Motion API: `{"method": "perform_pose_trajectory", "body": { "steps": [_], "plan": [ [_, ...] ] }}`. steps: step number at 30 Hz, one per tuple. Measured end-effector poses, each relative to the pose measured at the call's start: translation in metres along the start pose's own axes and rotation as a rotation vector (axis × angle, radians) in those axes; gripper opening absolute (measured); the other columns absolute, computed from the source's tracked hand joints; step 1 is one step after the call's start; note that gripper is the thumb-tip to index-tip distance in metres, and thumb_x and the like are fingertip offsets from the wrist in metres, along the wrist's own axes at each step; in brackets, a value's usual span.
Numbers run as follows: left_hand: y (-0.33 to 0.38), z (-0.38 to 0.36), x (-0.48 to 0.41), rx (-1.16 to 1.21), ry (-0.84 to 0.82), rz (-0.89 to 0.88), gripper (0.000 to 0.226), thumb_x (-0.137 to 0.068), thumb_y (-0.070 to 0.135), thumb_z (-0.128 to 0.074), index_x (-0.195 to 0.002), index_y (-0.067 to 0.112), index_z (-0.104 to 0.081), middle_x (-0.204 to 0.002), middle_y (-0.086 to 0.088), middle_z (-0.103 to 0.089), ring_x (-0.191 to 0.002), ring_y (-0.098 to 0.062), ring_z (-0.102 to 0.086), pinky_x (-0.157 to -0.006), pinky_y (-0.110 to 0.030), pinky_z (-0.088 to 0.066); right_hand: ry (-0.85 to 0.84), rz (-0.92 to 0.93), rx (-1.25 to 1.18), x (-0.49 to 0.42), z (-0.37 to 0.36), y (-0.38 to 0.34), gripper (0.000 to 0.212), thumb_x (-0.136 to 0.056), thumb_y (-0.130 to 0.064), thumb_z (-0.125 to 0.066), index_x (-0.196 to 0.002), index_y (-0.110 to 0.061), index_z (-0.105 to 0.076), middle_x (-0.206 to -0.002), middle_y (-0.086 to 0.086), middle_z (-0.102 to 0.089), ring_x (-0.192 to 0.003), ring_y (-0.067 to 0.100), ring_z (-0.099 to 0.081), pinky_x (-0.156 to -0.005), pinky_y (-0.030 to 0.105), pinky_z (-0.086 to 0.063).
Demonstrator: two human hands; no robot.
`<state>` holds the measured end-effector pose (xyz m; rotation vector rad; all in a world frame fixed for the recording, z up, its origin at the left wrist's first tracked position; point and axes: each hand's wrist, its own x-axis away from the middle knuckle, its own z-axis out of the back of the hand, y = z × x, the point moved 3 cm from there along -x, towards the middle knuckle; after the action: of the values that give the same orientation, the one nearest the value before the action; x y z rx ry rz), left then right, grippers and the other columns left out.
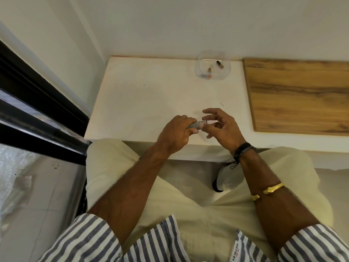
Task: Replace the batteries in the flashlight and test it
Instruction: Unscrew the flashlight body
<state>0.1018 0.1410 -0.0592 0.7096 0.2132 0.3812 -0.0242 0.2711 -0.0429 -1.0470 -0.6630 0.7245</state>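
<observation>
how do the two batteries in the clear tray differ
The near battery lies at the clear tray's front, pointing roughly front to back; the far battery lies at the back right, angled. The far one shows a black end, the near one looks coppery throughout. Both are small, loose and lying flat.

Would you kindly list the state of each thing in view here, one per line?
Flashlight: held level over the table, gripped by the left hand.
Right hand: fingers spread at the flashlight's end, gripping nothing that shows.
Tray: clear, open-topped, at the table's far edge.
Batteries: two, lying loose and apart in the tray.
Table: white, tray on it.
</observation>
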Motion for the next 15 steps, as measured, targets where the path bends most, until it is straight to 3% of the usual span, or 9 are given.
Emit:
{"method": "perform_pose_trajectory", "body": {
  "steps": [2, 5, 7, 12, 15],
  "plan": [
    [0.0008, -0.0013, 0.0008, -0.005, -0.005, -0.002, 0.029, -0.096, 0.031, -0.057, -0.116, 0.012, -0.065, -0.101, -0.008, -0.069, -0.088, -0.022, -0.055, -0.080, -0.042, -0.050, 0.038, -0.057, 0.043, 0.0008, -0.0015, 0.0019, 0.033, -0.094, -0.044, -0.067, -0.114, -0.019, -0.069, -0.097, 0.002, -0.075, -0.071, 0.012, -0.074, -0.057, 0.026, -0.060],
    [0.0010, -0.0027, 0.0013, -0.008, -0.032, -0.011, 0.028, -0.095, 0.032, -0.054, -0.113, 0.013, -0.066, -0.097, -0.007, -0.068, -0.086, -0.020, -0.054, -0.078, -0.040, -0.048, 0.060, 0.018, 0.136, 0.0010, -0.0004, 0.0013, 0.024, -0.096, -0.034, -0.068, -0.101, -0.012, -0.075, -0.081, 0.003, -0.075, -0.060, 0.009, -0.070, -0.056, 0.027, -0.059],
    [0.0007, -0.0024, 0.0004, 0.009, -0.031, -0.002, 0.028, -0.095, 0.032, -0.055, -0.112, 0.013, -0.066, -0.094, -0.006, -0.068, -0.083, -0.019, -0.053, -0.076, -0.039, -0.047, 0.046, 0.072, 0.154, 0.0003, 0.0014, 0.0003, 0.016, -0.092, -0.022, -0.074, -0.104, -0.012, -0.076, -0.089, 0.002, -0.075, -0.071, 0.014, -0.072, -0.069, 0.031, -0.062],
    [0.0024, -0.0003, -0.0007, 0.029, -0.025, -0.004, 0.025, -0.094, 0.030, -0.056, -0.108, 0.012, -0.067, -0.088, -0.006, -0.065, -0.079, -0.020, -0.050, -0.070, -0.035, -0.041, 0.000, 0.185, 0.074, 0.0023, 0.0056, -0.0045, 0.027, -0.081, 0.006, -0.078, -0.103, -0.010, -0.076, -0.105, 0.007, -0.073, -0.096, 0.020, -0.070, -0.088, 0.040, -0.062],
    [0.0032, 0.0007, 0.0000, 0.017, -0.012, -0.015, 0.025, -0.096, 0.028, -0.056, -0.112, 0.012, -0.067, -0.089, -0.003, -0.064, -0.079, -0.019, -0.050, -0.071, -0.034, -0.042, -0.039, 0.114, 0.052, 0.0012, 0.0048, -0.0062, 0.050, -0.080, -0.014, -0.085, -0.123, -0.031, -0.066, -0.121, -0.002, -0.067, -0.101, 0.013, -0.071, -0.083, 0.032, -0.063]
  ]
}}
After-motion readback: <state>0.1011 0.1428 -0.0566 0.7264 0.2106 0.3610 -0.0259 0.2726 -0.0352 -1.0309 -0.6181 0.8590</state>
